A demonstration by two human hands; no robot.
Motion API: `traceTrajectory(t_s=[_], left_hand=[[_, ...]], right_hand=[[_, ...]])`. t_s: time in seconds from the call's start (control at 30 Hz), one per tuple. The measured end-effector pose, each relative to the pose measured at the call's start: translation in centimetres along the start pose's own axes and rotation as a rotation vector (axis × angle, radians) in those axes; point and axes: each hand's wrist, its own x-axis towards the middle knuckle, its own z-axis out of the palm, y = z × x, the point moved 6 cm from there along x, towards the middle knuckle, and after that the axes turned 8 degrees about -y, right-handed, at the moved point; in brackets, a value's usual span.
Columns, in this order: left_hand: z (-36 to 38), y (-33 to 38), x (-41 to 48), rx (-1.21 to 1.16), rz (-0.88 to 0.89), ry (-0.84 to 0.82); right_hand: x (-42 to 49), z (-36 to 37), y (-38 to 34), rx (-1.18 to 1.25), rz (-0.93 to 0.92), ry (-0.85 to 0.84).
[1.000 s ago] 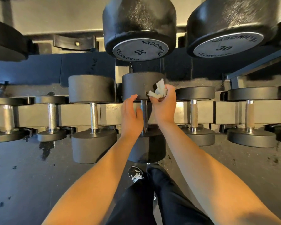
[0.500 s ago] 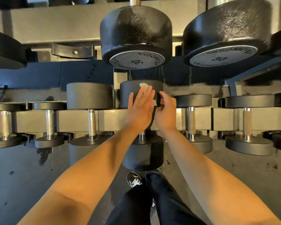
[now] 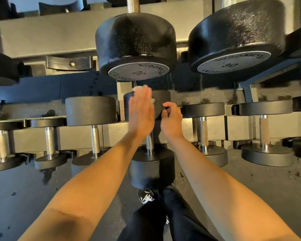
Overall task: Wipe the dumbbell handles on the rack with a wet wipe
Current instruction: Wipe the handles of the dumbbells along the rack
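I'm looking down at the grey steel two-tier dumbbell rack (image 3: 42, 33); two big black rubber 30-marked dumbbells (image 3: 135, 47) sit on the upper tier, a row of smaller black dumbbells with chrome handles on the lower one; the black round-headed dumbbell straight ahead (image 3: 151, 164) is the one I'm on, its knurled chrome handle (image 3: 149, 142) bare below my wrists; my dark trouser leg and black-and-white shoe (image 3: 146, 197) show underneath. Left hand (image 3: 141, 110) is flat, fingers straight and together, laid over the far head of that dumbbell; the crumpled white wet wipe (image 3: 138, 88) peeks out past the fingertips and at the hand's right edge, so I judge it's pressed under the palm, not gripped; blurred, can't be sure. Right hand (image 3: 171, 120) is loosely curled beside the same head, thumb and fingers bent; can't tell if it pinches a corner of the wipe or nothing. Risks: flat palm has no real hold, wipe can slip off and drop behind the rack; the wipe is on the rubber head, not the handle, so the handle may get skipped; knuckles sit close under the 30 above.
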Motion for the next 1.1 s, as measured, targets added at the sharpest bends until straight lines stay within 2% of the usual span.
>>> traceTrajectory(t_s=[0.07,0.13,0.23,0.3,0.37,0.47,0.53,0.63,0.73,0.8,0.87,0.97,1.03,1.1], left_hand=[[1.4,1.8,0.5,0.276,0.139,-0.114],[2.3,2.0,0.6,0.427,0.199,-0.178],[2.8,1.5,-0.8,0.537,0.397,-0.219],[2.4,0.8,-1.9,0.512,0.386,-0.177],[1.7,-0.2,-2.7,0.298,0.223,-0.088],[1.7,-2.4,-3.9,-0.193,-0.092,0.014],[2.2,-3.8,-4.4,-0.465,-0.229,0.085],[2.9,-4.9,-4.7,-0.701,-0.36,0.133],[3.1,-5.6,-5.4,-0.884,-0.591,0.208],[2.5,-5.0,-5.3,-0.732,-0.548,0.195],[2.0,-3.3,-4.9,-0.432,-0.334,0.14],[1.8,-0.5,-4.0,-0.077,-0.053,0.04],[1.6,1.1,-2.8,0.048,0.072,-0.01],[1.3,2.3,-0.8,0.085,0.12,-0.038]], right_hand=[[-0.2,-0.1,0.5,0.103,0.002,0.031],[-0.6,-0.4,1.1,0.186,0.013,0.072],[-1.2,-0.6,1.2,0.145,-0.022,0.143],[-1.6,-0.2,1.0,0.078,-0.047,0.147],[-2.1,0.4,0.9,0.006,-0.065,0.145],[-2.5,0.7,0.6,-0.021,-0.068,0.155],[-2.6,0.8,0.5,0.001,-0.027,0.162],[-2.9,0.9,0.4,-0.005,-0.017,0.174],[-3.4,0.9,0.4,0.002,-0.007,0.188],[-3.8,0.7,0.5,0.006,-0.008,0.2],[-4.2,0.6,0.9,0.07,0.007,0.219],[-4.4,0.4,1.6,0.322,0.079,0.243],[-4.2,0.3,1.9,0.436,0.119,0.235],[-3.9,-0.2,2.1,0.491,0.138,0.232]])
